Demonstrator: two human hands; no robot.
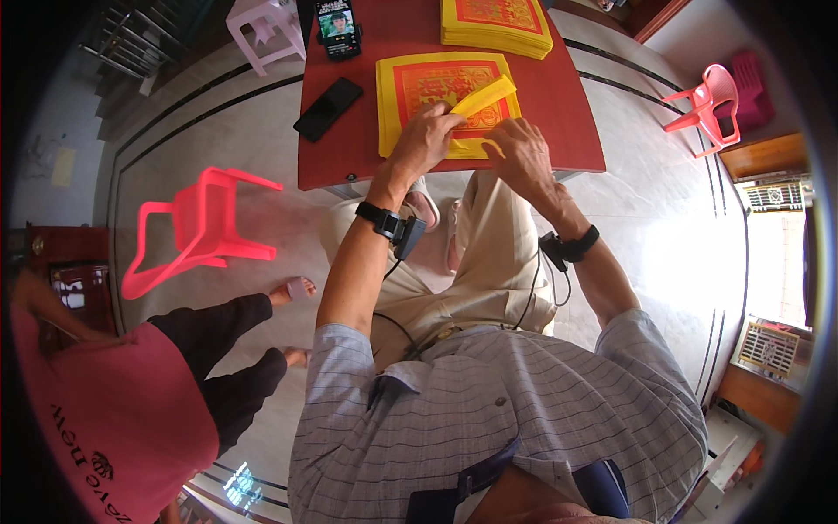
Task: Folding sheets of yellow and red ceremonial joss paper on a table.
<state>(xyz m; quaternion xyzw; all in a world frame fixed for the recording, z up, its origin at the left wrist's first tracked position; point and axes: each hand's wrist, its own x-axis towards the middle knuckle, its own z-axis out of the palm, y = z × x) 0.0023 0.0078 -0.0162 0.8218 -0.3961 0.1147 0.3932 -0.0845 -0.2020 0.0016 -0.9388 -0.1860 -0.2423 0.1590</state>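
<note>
A low stack of yellow sheets of joss paper (394, 96), printed in red and gold, lies near the front edge of a red table (572, 122). My left hand (422, 141) is closed, pinching a folded yellow strip of paper (480, 98) that slants up to the right across the print. At the stack's right front corner, my right hand (524, 159) rests with its fingers bent and thumb apart. It appears to hold nothing, though its fingertips are partly hidden against the yellow paper. Both wrists carry black straps with small devices and cables.
A thicker pile of yellow paper (502, 39) sits at the table's far right. On the left lie a black phone (328, 109) and a lit phone (337, 31). A pink chair (205, 218) and a person in a red shirt (131, 419) are to my left.
</note>
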